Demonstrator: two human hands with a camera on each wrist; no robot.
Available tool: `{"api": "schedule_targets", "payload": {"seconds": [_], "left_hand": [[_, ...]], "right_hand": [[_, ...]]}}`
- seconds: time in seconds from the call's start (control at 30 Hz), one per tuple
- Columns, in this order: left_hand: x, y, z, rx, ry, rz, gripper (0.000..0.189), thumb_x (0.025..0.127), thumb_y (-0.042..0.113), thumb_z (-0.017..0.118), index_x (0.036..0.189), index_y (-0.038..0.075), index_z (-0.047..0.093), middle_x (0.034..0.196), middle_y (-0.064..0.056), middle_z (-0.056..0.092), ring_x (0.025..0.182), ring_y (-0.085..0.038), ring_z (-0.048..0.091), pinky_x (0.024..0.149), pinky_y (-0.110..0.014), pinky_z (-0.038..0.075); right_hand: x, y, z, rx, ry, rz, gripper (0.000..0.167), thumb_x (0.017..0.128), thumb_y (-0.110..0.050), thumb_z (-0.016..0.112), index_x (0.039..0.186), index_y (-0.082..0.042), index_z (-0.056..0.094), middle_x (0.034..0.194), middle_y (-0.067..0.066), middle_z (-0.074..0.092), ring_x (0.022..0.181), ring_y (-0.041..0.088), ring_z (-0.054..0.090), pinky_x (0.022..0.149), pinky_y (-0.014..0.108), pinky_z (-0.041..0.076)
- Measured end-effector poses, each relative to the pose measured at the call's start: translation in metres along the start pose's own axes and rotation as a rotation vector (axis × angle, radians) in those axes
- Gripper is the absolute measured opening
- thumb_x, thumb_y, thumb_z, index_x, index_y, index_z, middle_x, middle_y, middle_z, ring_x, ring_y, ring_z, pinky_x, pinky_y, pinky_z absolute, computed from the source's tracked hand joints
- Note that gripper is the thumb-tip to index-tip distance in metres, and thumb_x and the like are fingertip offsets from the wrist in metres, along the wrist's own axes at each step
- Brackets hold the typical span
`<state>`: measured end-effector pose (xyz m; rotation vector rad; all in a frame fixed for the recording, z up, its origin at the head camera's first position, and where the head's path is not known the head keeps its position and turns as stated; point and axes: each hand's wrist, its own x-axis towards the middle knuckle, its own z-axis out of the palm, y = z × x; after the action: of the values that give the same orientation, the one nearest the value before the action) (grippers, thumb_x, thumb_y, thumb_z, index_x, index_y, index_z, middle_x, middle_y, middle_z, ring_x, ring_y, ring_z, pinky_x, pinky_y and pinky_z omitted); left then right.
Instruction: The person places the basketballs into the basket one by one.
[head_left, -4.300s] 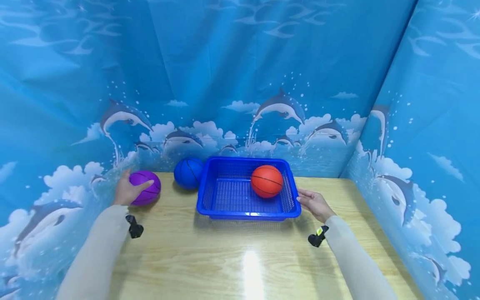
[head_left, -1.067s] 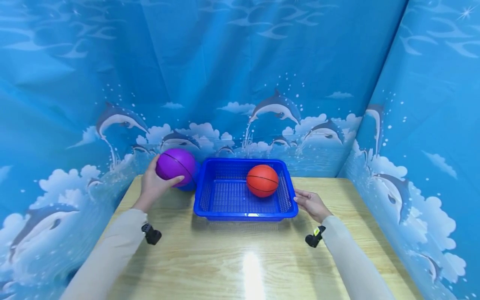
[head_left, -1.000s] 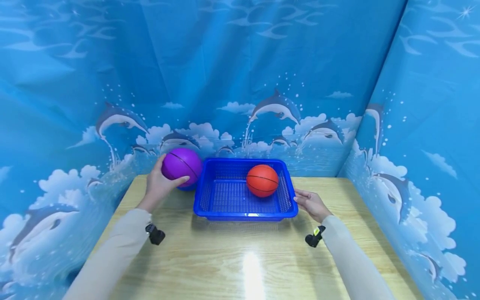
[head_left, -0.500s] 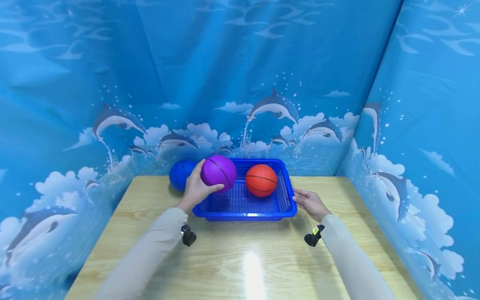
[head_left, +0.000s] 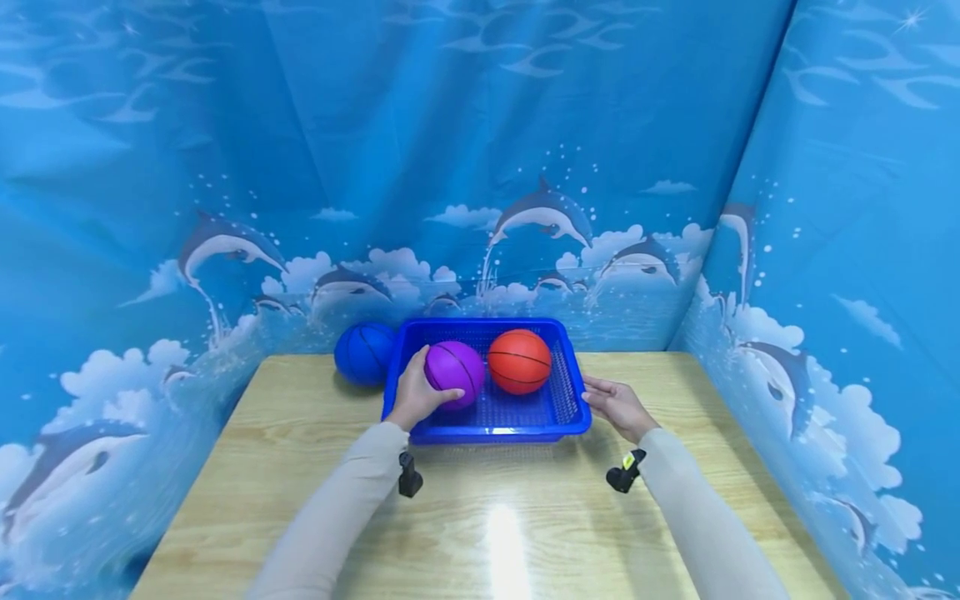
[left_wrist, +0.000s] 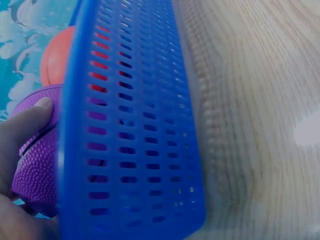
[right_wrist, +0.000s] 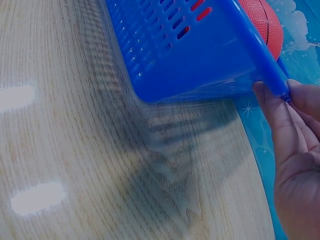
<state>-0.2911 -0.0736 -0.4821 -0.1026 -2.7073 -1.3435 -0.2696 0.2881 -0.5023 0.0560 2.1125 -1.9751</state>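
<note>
In the head view, my left hand (head_left: 417, 392) holds a small purple basketball (head_left: 456, 375) inside the blue plastic basket (head_left: 495, 434), thumb on its near side and fingers round its left. The left wrist view shows the thumb over the purple ball (left_wrist: 37, 170), behind the slotted basket wall (left_wrist: 135, 150). Right of it, an orange-red basketball (head_left: 519, 362) sits in the basket. My right hand (head_left: 618, 407) pinches the basket's right rim; the right wrist view has the rim (right_wrist: 265, 65) between thumb and fingers (right_wrist: 280, 117).
A blue basketball (head_left: 365, 355) rests on the wooden table (head_left: 450, 517) just left of the basket, near the back. Blue dolphin-printed curtains (head_left: 480, 167) stand behind and at both sides. Each wrist wears a small black camera (head_left: 409, 477).
My left hand lifted the purple ball from the table's left, carried it right past the blue ball and lowered it into the basket. My right hand stayed at the basket rim.
</note>
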Motion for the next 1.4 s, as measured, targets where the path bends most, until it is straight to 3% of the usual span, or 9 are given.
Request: {"api": "schedule_targets", "payload": {"seconds": [0.3,0.57,0.73,0.93,1.4], "left_hand": [[0.005,-0.014,0.008,0.011,-0.034,0.017,0.105,0.068,0.023,0.088,0.149,-0.002,0.026,0.152,-0.024,0.029,0.137,-0.042,0.032,0.108,-0.055,0.034],[0.006,-0.014,0.007,-0.024,-0.052,0.002,0.104,0.069,0.023,0.087,0.149,-0.001,0.025,0.152,-0.025,0.027,0.137,-0.045,0.030,0.107,-0.059,0.034],[0.008,-0.012,0.006,-0.031,-0.032,0.028,0.101,0.072,0.027,0.085,0.150,0.003,0.026,0.152,-0.024,0.028,0.137,-0.045,0.029,0.106,-0.060,0.034],[0.013,-0.005,-0.002,-0.024,-0.032,0.076,0.093,0.075,0.012,0.082,0.150,0.001,0.028,0.152,-0.026,0.027,0.141,-0.044,0.023,0.112,-0.057,0.027],[0.021,0.002,-0.029,0.067,-0.061,0.081,0.093,0.079,0.017,0.079,0.152,0.005,0.022,0.155,-0.023,0.022,0.142,-0.046,0.017,0.112,-0.059,0.024]], "right_hand": [[0.001,-0.001,0.001,0.005,-0.003,-0.014,0.051,0.098,-0.002,0.048,0.145,0.009,0.031,0.146,0.029,0.036,0.131,0.033,0.043,0.100,0.032,0.045],[-0.002,0.000,0.002,0.010,-0.002,-0.010,0.052,0.098,-0.003,0.049,0.145,0.008,0.030,0.145,0.028,0.036,0.131,0.032,0.043,0.100,0.030,0.046],[-0.002,0.000,0.002,0.003,-0.008,-0.018,0.052,0.099,-0.005,0.048,0.146,0.008,0.028,0.145,0.029,0.035,0.132,0.034,0.041,0.101,0.031,0.045],[-0.002,0.000,0.003,0.013,-0.002,-0.010,0.051,0.099,-0.004,0.048,0.145,0.008,0.030,0.145,0.028,0.037,0.128,0.027,0.048,0.100,0.030,0.045],[-0.003,-0.001,0.003,0.004,0.007,0.003,0.050,0.099,-0.004,0.047,0.146,0.006,0.031,0.145,0.026,0.038,0.131,0.031,0.044,0.099,0.028,0.046]]}}
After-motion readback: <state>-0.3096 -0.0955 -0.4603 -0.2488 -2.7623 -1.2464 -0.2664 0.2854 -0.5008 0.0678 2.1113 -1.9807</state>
